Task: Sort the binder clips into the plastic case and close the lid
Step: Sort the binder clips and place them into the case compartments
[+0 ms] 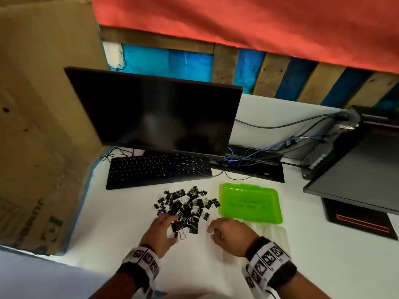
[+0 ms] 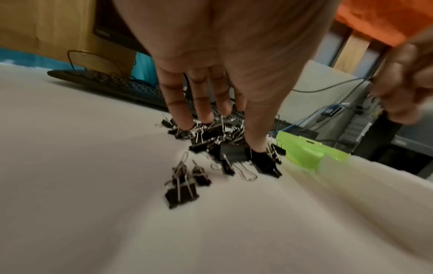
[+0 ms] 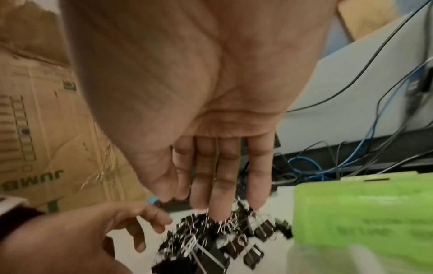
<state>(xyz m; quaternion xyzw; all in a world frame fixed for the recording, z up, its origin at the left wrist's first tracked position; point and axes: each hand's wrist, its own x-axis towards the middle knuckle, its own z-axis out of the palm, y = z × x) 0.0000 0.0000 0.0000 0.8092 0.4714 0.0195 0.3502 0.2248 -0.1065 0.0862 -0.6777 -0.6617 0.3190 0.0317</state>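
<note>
A heap of black binder clips (image 1: 185, 206) lies on the white table (image 1: 216, 266), in front of the keyboard. Right of the heap the plastic case lies open: a green half (image 1: 250, 203) flat on the table and a clear half (image 1: 272, 236) nearer me. My left hand (image 1: 170, 227) is on the heap's near left edge; in the left wrist view its straight fingers (image 2: 201, 109) touch the clips (image 2: 222, 140) and grip nothing. My right hand (image 1: 212, 230) hovers empty between heap and case, with its fingers (image 3: 222, 185) straight above the clips (image 3: 222, 241) and the green half (image 3: 363, 213) to the right.
A black keyboard (image 1: 157, 169) and a dark monitor (image 1: 155, 115) stand behind the heap. A large cardboard box (image 1: 43, 126) walls off the left side. Tangled cables (image 1: 248, 158) and a second screen (image 1: 356, 169) crowd the back right.
</note>
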